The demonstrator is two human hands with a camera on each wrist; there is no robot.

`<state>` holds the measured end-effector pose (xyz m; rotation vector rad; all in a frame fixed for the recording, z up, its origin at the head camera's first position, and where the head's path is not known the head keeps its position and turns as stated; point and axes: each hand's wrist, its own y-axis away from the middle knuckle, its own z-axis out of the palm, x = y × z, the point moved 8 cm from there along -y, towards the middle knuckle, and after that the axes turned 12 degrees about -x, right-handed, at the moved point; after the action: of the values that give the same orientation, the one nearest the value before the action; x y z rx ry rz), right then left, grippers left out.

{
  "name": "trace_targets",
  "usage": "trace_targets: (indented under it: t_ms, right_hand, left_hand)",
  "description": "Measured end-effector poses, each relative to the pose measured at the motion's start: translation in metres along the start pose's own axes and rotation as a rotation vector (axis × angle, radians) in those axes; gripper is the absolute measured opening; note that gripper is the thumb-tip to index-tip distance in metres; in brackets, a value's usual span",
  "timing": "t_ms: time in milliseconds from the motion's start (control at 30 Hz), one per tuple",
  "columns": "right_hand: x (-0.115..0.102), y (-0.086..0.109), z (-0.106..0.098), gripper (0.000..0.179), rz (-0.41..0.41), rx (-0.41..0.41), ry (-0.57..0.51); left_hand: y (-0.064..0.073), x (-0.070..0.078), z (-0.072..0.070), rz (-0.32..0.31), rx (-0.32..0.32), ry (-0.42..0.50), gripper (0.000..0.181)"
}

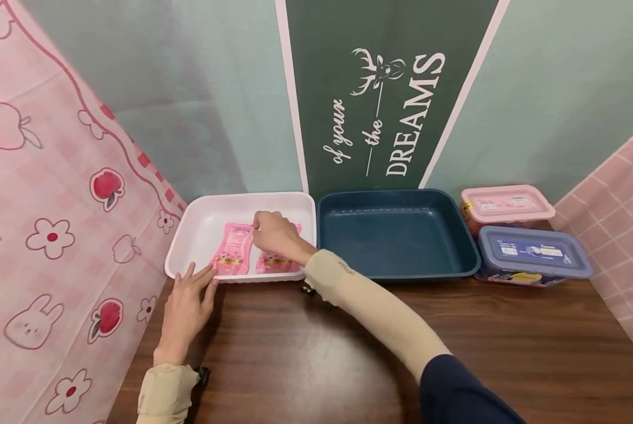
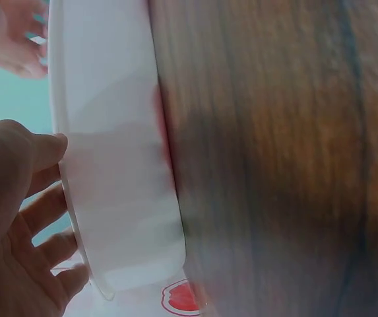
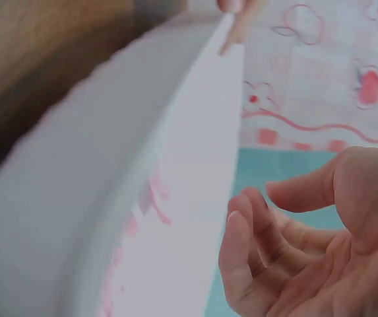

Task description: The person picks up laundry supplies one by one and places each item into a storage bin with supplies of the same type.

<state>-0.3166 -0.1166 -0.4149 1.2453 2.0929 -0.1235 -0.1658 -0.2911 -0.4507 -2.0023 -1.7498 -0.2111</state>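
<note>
A white tray [image 1: 199,224] stands against the back wall and holds two pink packets. The left pink packet [image 1: 233,253] lies flat with its narrow waist showing; the right pink packet [image 1: 274,263] is partly covered by my right hand [image 1: 276,232]. That hand is over the tray, close to the left packet's upper right edge. In the right wrist view its fingers [image 3: 238,254] are loosely bent, apart from the thumb, with nothing between them. My left hand [image 1: 186,306] rests its fingertips on the tray's front left rim, as the left wrist view also shows.
A dark blue tray [image 1: 395,271] stands right beside the white one. At the far right are a pink-lidded box [image 1: 507,203] and a blue-lidded box [image 1: 533,253]. A patterned pink cloth [image 1: 56,235] hangs at the left. The brown wooden table [image 1: 316,353] lies in front.
</note>
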Motion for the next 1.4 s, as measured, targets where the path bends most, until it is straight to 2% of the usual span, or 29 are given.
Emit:
trace_targets:
  t_ms: [200,367,467,667,800,900,1067,1267,1400]
  right_hand:
    - [0.025,0.043,-0.043,0.016,-0.072,0.053,0.041]
    - [0.055,0.084,-0.076,0.017,-0.147,0.088,0.048]
    - [0.077,0.108,-0.092,0.016,-0.164,0.115,0.047]
    - [0.122,0.149,-0.119,0.018,-0.146,0.144,0.027]
    - [0.151,0.171,-0.127,0.020,-0.103,0.145,0.031]
    - [0.171,0.188,-0.131,0.020,-0.062,0.178,0.059]
    - [0.196,0.220,-0.142,0.018,-0.043,0.278,0.099]
    - [0.225,0.263,-0.163,0.013,-0.060,0.489,0.163]
    - [0.251,0.291,-0.176,0.014,-0.014,0.593,0.199]
  left_hand:
    - [0.002,0.005,-0.003,0.051,0.026,-0.029,0.032]
    - [0.000,0.016,-0.004,0.078,0.036,-0.054,0.035]
    - [-0.002,0.021,-0.001,0.088,0.027,-0.057,0.037]
    - [-0.011,0.034,0.007,0.122,0.009,-0.050,0.039]
    - [-0.016,0.043,0.012,0.152,0.011,-0.047,0.039]
    - [-0.018,0.048,0.018,0.161,-0.003,-0.039,0.040]
    - [-0.023,0.058,0.025,0.162,-0.024,-0.029,0.043]
    - [-0.030,0.076,0.030,0.205,-0.022,-0.024,0.045]
    - [-0.035,0.088,0.035,0.238,-0.037,-0.018,0.047]
